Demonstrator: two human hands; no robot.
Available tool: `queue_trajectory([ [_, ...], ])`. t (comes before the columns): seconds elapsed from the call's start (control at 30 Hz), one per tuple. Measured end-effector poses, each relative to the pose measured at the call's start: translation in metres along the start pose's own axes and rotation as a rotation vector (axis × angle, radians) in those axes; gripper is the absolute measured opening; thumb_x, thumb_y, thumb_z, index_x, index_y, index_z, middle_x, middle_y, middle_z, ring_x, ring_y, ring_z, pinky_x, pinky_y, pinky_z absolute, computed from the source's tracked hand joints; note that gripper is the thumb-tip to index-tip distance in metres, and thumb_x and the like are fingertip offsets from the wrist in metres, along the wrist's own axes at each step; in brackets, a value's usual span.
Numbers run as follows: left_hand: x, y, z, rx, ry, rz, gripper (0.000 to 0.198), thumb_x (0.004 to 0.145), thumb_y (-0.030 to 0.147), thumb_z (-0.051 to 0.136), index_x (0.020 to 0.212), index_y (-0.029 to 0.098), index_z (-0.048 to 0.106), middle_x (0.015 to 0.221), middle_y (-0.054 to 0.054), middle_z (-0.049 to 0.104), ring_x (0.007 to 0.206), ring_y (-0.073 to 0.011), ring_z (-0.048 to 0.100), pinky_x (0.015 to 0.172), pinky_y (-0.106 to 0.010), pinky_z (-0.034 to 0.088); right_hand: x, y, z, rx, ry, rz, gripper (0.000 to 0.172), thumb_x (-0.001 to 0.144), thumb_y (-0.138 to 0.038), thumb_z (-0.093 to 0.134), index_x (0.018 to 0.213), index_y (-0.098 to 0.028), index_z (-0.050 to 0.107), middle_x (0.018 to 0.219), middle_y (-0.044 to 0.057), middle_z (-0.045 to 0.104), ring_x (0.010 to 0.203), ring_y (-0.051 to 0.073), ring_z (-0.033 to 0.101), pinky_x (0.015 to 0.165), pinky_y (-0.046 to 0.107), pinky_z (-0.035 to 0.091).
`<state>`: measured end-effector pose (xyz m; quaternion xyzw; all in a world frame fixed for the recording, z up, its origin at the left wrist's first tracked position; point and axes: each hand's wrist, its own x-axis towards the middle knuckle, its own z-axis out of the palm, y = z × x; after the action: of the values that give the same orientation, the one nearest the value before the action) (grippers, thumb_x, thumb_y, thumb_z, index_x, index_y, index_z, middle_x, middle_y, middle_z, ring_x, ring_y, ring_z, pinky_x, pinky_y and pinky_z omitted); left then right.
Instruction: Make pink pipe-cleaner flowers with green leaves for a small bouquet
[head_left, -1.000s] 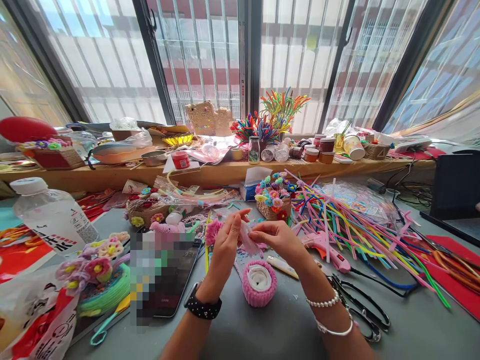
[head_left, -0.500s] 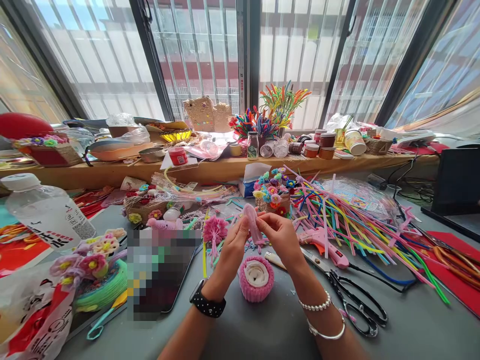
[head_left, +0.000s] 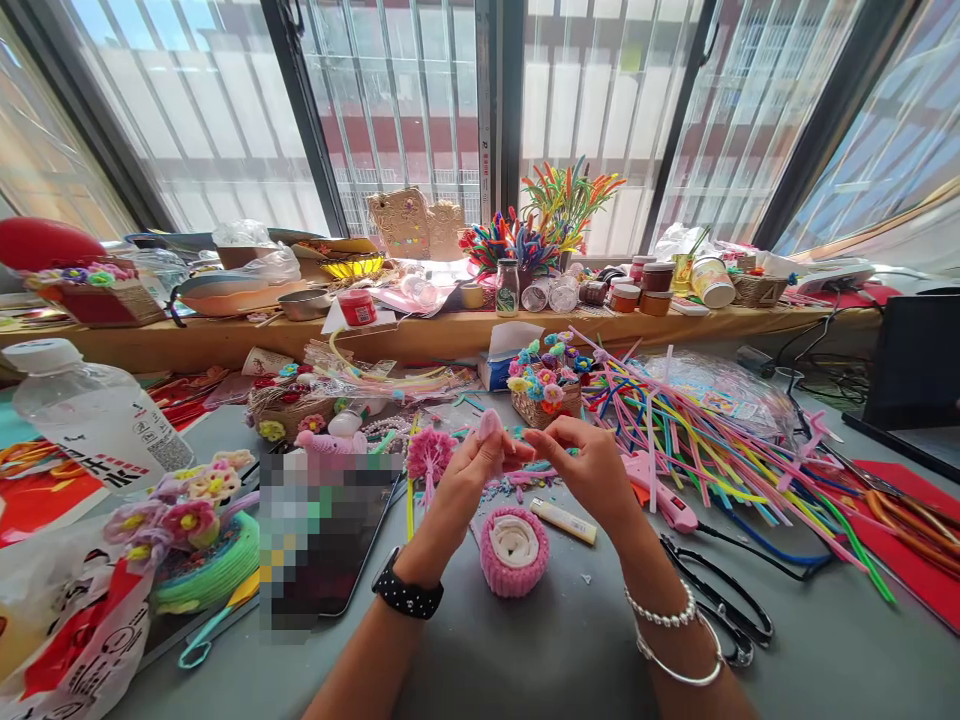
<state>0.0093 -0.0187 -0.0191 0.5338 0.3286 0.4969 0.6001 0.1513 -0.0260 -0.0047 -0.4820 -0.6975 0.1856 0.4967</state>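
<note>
My left hand (head_left: 466,485) is closed round a pale pink fuzzy pipe-cleaner piece (head_left: 490,425), whose rounded top sticks up past the fingers. A little to the right, my right hand (head_left: 591,470) holds thumb and fingertips pinched together; whatever is between them is too small to make out. Below both hands, on the grey table, stands a round pink fuzzy pot (head_left: 516,575) with a rolled white filling (head_left: 513,541) inside. A cream-coloured stick-shaped thing (head_left: 564,521) lies just right of the pot. Left of my left hand is a pink fuzzy tassel-like bundle (head_left: 431,455).
Black-handled scissors (head_left: 724,590) and a pink glue gun (head_left: 667,500) lie at right, before a heap of coloured pipe cleaners (head_left: 697,430). At left are a dark phone-like device (head_left: 337,560), a green flower base (head_left: 214,565) and a bottle (head_left: 97,420).
My right hand has moved right, away from the pink piece, which stays in my left hand. The cream-coloured stick shows more fully.
</note>
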Motion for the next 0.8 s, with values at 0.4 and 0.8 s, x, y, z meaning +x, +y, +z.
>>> queue_trajectory([
  [0.4,-0.006,0.002,0.004,-0.135,-0.408,-0.239,0.025,0.079,0.034,0.045,0.063,0.016,0.039,0.055,0.005,0.033,0.046,-0.0045,0.030,0.046,-0.020,0.024,0.001,0.005,0.012,0.336,-0.038,0.027,0.020,0.073,-0.032,0.055,0.062,-0.017,0.062,0.067,0.001,0.050,0.065,0.012,0.049,0.060,0.023,0.039],
  [0.8,-0.005,0.003,0.010,-0.465,-0.412,-0.277,0.030,0.079,0.039,0.040,0.078,0.013,0.054,0.055,0.000,0.048,0.043,-0.0071,0.041,0.044,-0.020,0.031,-0.001,0.002,0.018,0.440,0.173,0.026,0.019,0.074,-0.032,0.053,0.062,-0.019,0.057,0.070,0.000,0.045,0.067,0.012,0.046,0.059,0.023,0.039],
])
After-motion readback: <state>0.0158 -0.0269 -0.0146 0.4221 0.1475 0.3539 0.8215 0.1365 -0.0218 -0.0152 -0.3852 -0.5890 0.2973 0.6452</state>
